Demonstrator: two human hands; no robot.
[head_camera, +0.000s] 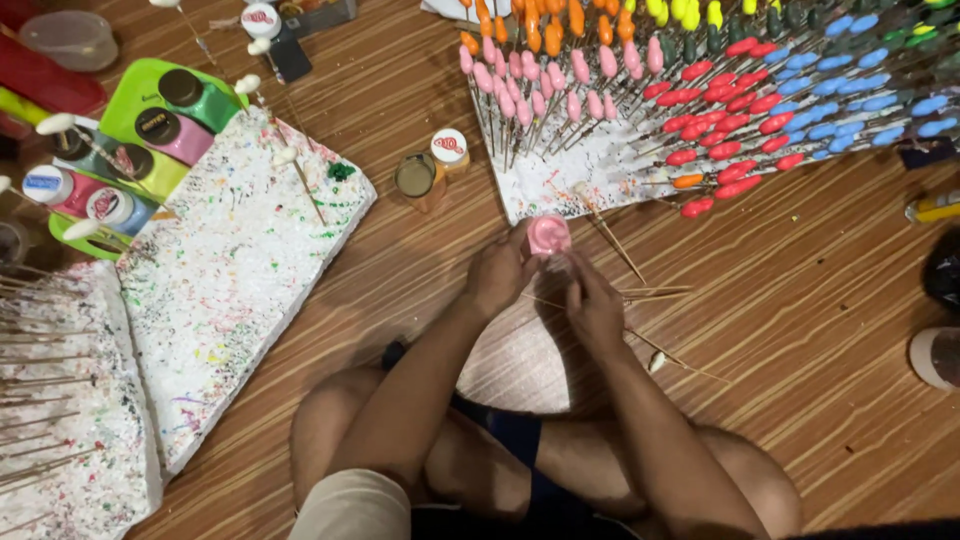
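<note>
I sit cross-legged on a wooden floor (800, 330). My left hand (497, 275) grips a small jar with a pink lid (548, 235). My right hand (592, 305) is closed around the jar's lower part, just below the lid. Both hands meet over the floor in front of a white foam board (560, 185) stuck with several painted pieces on sticks, pink (545, 85), red (725, 130), blue and orange. A few bare wooden sticks (650, 295) lie on the floor beside my right hand.
A paint-spattered white foam slab (230, 290) lies to the left, with a green tray (125, 110) of paint jars behind it. An open jar (414, 176) and a capped one (450, 148) stand near the board. Another foam block with bare sticks (60, 400) is at far left.
</note>
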